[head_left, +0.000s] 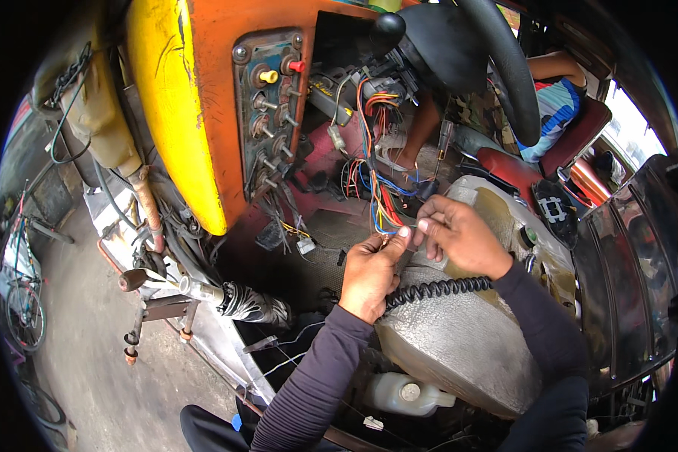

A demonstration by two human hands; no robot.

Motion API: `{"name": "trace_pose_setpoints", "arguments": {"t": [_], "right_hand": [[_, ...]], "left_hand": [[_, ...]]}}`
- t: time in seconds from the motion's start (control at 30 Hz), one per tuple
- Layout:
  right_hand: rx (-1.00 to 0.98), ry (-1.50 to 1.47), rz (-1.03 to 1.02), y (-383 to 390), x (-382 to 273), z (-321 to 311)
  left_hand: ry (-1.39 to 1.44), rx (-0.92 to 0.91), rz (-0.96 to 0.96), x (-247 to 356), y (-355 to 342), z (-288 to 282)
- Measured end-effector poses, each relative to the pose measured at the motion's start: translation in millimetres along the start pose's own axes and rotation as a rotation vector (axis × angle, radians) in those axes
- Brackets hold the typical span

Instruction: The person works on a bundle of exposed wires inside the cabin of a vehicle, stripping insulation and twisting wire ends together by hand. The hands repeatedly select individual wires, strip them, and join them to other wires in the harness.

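My left hand (371,277) is closed, its thumb and fingers pinching the lower end of a bundle of coloured wires (385,209). Red, blue, orange and yellow strands run down to it from the connectors (384,90) below the steering wheel (514,83). Right beside it, my right hand (463,235) has its thumb and fingertips pinched together at the wire ends; what lies between them is too small to make out. A black coiled cable (444,291) passes under both wrists, over a silvery padded engine cover (459,339).
An orange and yellow dashboard (203,98) carries a switch panel (267,124) at the upper left. Another person's forearm (423,128) reaches in behind the wires, near a red seat (580,135). A plastic jug (388,393) lies low, and a brown-knobbed lever (133,280) stands left.
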State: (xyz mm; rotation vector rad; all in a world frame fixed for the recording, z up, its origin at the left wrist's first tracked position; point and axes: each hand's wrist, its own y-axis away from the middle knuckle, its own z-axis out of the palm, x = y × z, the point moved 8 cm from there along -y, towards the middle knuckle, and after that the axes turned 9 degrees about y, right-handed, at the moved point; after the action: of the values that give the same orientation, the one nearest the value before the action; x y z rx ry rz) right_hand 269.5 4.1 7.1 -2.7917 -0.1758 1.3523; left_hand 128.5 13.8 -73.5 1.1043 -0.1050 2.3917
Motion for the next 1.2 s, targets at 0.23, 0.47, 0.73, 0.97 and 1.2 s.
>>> {"name": "trace_pose_setpoints", "arguments": {"t": [0.23,0.47,0.73,0.97,1.2], "right_hand": [[0.067,-0.083,-0.09,4,-1,24],[-0.01,-0.185,-0.011,-6,10,26],[-0.033,-0.192,-0.049,-7,10,26],[-0.102,-0.199,-0.087,-3,-2,36],[-0.09,-0.199,-0.075,-3,-1,37]], "left_hand": [[0.091,0.02,0.073,2,-9,-13],[0.05,0.094,0.172,6,-6,-29],[-0.014,0.111,0.101,11,-4,-51],[0.345,0.141,-0.153,-12,-28,-55],[0.255,-0.156,0.002,-3,-1,-27]]}}
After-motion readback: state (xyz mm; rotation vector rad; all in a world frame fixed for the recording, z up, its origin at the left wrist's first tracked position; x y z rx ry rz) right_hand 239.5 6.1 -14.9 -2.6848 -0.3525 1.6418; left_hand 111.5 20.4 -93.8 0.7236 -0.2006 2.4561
